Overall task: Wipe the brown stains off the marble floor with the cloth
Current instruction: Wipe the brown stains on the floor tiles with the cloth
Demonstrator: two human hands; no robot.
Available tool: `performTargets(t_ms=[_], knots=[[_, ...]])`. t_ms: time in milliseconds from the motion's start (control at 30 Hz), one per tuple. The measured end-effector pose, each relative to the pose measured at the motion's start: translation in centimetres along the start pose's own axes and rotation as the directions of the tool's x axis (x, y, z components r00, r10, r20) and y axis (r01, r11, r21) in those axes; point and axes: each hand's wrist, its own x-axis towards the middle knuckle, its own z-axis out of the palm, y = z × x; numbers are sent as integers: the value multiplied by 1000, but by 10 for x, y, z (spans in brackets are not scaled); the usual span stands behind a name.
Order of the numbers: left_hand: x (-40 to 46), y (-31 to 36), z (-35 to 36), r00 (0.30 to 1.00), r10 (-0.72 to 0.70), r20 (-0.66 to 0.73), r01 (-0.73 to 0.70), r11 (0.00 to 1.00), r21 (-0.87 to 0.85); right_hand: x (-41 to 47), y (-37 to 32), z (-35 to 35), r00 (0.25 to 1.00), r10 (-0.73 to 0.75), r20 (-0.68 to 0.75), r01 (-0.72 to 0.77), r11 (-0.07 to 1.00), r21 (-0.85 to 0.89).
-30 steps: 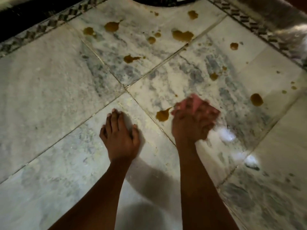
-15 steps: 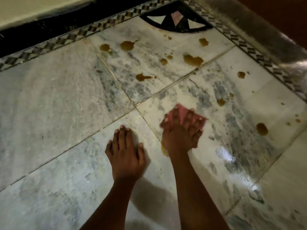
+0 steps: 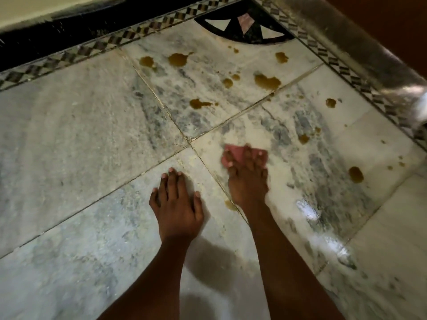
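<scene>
My right hand presses a pink cloth flat on the grey-white marble floor, fingers spread over it. A small brown smear shows just left of my right wrist, on the tile joint. My left hand lies flat on the floor to the left, fingers apart, holding nothing. Several brown stains lie farther off: a big blot, a splash, two at the back, one at the right.
A checkered inlay border runs along the far edge and down the right side. A black and white corner inlay sits at the back. A shiny raised ledge bounds the right. Wet glare marks the floor by my right arm.
My right hand with the cloth has slid left and toward me across the stain near the tile joint, which is now mostly gone. The camera has tilted up. My left hand stays planted.
</scene>
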Motion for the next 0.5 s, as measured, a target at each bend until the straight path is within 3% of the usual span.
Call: performTargets(t_ms=[67,167,233,333,400,500], knots=[[0,0,-1,1000,-5,7,5,1000,-4,-43,5,4,987,-145,64,148,988,-37],[0,0,0,1000,-1,-11,1,1000,-11,-106,34,7,981,-189,33,191,974,-120],[0,-1,1,1000,1,-12,-1,1000,-12,-109,57,8,998,-56,-37,50,988,-148],[-1,-1,1,1000,-2,-14,2,1000,-6,-67,50,7,956,239,-168,-246,969,-21],[0,-1,2,1000,-1,-5,1,1000,-2,-39,25,13,932,317,-174,-319,948,13],[0,-1,1,1000,5,3,-5,1000,27,-52,-3,28,981,93,-170,-107,991,-78]])
